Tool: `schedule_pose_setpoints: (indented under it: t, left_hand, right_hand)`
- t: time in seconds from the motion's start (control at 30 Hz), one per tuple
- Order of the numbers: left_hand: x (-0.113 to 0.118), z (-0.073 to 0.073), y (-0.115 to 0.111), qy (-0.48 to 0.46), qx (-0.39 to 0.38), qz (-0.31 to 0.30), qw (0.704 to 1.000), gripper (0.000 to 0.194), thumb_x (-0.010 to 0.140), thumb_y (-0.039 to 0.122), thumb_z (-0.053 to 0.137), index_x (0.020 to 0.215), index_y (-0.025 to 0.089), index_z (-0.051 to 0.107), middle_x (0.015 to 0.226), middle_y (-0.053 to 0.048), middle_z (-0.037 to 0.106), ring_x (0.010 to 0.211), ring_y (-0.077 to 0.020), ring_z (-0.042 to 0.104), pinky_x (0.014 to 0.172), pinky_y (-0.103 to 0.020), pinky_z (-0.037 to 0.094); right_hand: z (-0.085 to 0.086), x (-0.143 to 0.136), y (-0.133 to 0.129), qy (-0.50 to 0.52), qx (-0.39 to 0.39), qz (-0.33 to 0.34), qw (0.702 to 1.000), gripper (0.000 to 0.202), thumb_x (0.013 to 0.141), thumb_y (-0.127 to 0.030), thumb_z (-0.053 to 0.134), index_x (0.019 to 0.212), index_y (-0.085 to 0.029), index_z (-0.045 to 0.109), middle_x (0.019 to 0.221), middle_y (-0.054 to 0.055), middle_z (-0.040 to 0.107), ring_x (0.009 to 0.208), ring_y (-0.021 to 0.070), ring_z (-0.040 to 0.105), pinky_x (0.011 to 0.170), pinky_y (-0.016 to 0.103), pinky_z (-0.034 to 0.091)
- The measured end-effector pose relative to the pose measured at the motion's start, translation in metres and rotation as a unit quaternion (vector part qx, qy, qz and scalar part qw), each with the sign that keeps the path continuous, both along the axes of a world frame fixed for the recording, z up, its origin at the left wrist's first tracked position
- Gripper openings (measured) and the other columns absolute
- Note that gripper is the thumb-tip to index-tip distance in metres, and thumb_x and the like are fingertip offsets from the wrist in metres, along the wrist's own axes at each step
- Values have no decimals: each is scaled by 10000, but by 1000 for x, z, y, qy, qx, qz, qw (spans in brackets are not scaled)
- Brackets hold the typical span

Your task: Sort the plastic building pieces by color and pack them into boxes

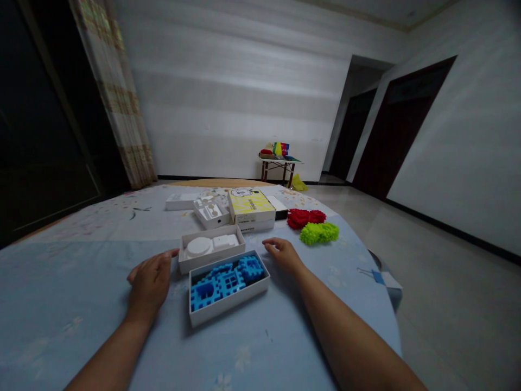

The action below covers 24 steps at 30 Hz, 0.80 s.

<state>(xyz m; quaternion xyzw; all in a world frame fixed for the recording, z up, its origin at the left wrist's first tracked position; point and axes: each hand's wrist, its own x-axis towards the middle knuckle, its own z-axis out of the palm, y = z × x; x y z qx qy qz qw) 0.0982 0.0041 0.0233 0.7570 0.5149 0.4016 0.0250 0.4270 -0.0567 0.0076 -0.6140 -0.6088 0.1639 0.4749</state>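
My left hand [150, 278] rests on the tablecloth, holding nothing. Its thumb reaches out to the left end of a white box [191, 265]; whether it touches I cannot tell. That box holds a round white disc [199, 247] and a white charger plug [225, 241]. In front of it, slightly right, lies an open white box [232, 305] filled with blue interlocking toy blocks [230, 279]. To the right of both boxes is my right hand [284, 253], fingers loosely apart and nothing in them. Some fingers of each hand are hidden.
Behind the boxes stand a yellow and white box [252, 209], a white tray with moulded shapes [211, 213] and a flat white box [181, 202]. A red fuzzy bundle [305, 218] and a lime-green one [319, 233] lie right. The round table's edge [391, 304] curves by my right arm.
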Motion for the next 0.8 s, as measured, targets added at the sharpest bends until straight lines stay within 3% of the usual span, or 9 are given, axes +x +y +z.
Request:
schedule_pose_setpoints:
  t: [0.13, 0.27, 0.37, 0.53, 0.67, 0.8]
  left_hand:
    - [2, -5, 2, -14, -46, 27, 998, 465, 862, 416, 222, 1026, 217, 608, 1095, -59, 660, 1075, -211, 561, 972, -403, 326]
    - [5, -7, 4, -23, -76, 38, 996, 462, 847, 408, 228, 1029, 216, 606, 1080, -56, 664, 1062, -219, 565, 969, -411, 329]
    - [6, -8, 6, -32, -80, 31, 996, 451, 843, 405, 239, 1020, 219, 609, 1056, -53, 671, 1050, -215, 571, 970, -394, 332]
    - [8, -12, 8, -46, -60, 28, 997, 431, 848, 393, 250, 1002, 217, 613, 1025, -56, 678, 1016, -216, 583, 948, -393, 344]
    - [10, -14, 6, -49, -48, 34, 997, 409, 837, 389, 286, 1011, 207, 610, 1037, -68, 674, 1014, -218, 582, 963, -410, 314]
    - [12, -13, 4, -41, -65, 48, 996, 386, 820, 373, 327, 1030, 207, 605, 1025, -73, 676, 993, -227, 586, 969, -432, 289]
  right_hand:
    - [-21, 10, 5, 41, -20, -29, 999, 252, 782, -278, 501, 905, -151, 682, 862, 60, 698, 809, 191, 631, 778, 345, 480]
    - [-19, 5, 4, 35, -14, -30, 999, 256, 782, -292, 499, 903, -161, 683, 849, 54, 698, 818, 192, 625, 787, 347, 475]
    - [-2, -6, 3, -1, 11, -19, 1000, 235, 781, -285, 520, 923, -191, 682, 918, 47, 690, 881, 193, 609, 836, 359, 450]
    - [40, -43, 20, -129, 36, 37, 990, 222, 745, -216, 598, 950, -198, 683, 974, 55, 674, 969, 202, 564, 887, 347, 406]
    - [69, -83, 49, -239, -13, 108, 965, 298, 723, -220, 636, 1021, -221, 661, 1029, 61, 656, 1035, 233, 524, 898, 378, 384]
    - [76, -110, 74, -327, -77, 129, 933, 360, 720, -262, 646, 1078, -227, 634, 1073, 83, 635, 1092, 275, 487, 905, 427, 361]
